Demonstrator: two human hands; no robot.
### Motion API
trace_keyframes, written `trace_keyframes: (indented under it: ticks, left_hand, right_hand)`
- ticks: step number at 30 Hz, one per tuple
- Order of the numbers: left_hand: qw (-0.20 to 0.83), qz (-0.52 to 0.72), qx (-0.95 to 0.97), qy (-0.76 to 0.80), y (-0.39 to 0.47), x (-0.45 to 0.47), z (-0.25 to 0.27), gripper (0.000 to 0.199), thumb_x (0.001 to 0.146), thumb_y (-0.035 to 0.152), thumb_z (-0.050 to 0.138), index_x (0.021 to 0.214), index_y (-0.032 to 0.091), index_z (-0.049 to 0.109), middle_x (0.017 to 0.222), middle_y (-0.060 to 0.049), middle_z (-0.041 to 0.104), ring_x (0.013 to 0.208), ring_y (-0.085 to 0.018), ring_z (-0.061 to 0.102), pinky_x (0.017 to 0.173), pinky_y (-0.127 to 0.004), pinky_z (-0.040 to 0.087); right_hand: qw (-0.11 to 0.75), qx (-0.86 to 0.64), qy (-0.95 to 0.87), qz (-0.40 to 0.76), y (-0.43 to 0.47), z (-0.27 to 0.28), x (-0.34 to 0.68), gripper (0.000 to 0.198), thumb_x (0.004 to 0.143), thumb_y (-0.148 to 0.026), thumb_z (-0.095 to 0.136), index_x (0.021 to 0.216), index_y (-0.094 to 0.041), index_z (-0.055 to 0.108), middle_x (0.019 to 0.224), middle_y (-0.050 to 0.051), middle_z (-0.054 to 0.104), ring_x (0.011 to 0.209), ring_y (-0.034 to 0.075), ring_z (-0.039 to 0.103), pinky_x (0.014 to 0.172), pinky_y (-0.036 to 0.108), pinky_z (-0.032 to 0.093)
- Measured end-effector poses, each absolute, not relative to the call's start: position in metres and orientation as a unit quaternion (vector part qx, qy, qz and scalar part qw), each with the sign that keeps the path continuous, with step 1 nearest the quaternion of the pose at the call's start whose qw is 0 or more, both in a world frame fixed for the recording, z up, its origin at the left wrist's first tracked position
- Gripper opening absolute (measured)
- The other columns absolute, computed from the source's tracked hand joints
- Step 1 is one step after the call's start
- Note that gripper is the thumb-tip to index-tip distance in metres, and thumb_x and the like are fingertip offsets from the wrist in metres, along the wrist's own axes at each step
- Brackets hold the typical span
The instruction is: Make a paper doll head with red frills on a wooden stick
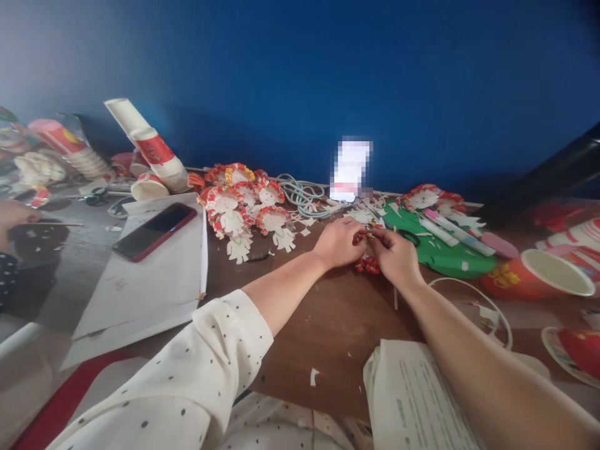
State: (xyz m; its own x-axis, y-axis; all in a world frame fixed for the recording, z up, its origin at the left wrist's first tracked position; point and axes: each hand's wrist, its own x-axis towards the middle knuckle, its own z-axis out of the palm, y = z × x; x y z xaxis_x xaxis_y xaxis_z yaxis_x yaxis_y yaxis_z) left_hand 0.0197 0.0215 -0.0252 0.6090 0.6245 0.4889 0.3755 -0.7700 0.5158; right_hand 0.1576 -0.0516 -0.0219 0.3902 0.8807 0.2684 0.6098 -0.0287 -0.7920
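Observation:
My left hand (341,242) and my right hand (397,255) are close together over the brown table, fingertips pinched on a small red paper piece (369,265). Folds or curls in the paper show below the fingers, but most of it is hidden by them. A thin wooden stick (395,299) points down from beneath my right hand; whether that hand grips it I cannot tell. Just right of the hands, dark scissor handles (409,237) rest by a green sheet (435,250). To the left lie several paper figures (232,215) with red curled fringes round white heads.
A lit phone (349,172) leans at the blue wall, near a coiled cable (302,192). Left are a dark phone (155,232) on white board (126,294), stacked paper cups (159,156) and another person's hand (16,219). Right are markers (462,232), an orange cup (510,275) and folded paper (412,394).

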Motion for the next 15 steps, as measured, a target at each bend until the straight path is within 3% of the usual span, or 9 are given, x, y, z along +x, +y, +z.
trace_keyframes:
  ticks: [15]
  left_hand:
    - [0.189,0.341,0.879,0.275,0.0226,0.0185,-0.0245,0.016,0.088,0.026,0.06,0.1,0.017,0.066,0.104,-0.009,0.068,0.101,-0.022,0.063,0.093,-0.038,0.051]
  right_hand:
    - [0.482,-0.687,-0.514,0.178,-0.0517,-0.0226,0.1583,0.03,0.077,-0.029,0.061,0.102,-0.015,0.071,0.09,0.01,0.076,0.081,0.024,0.071,0.075,0.035,0.053]
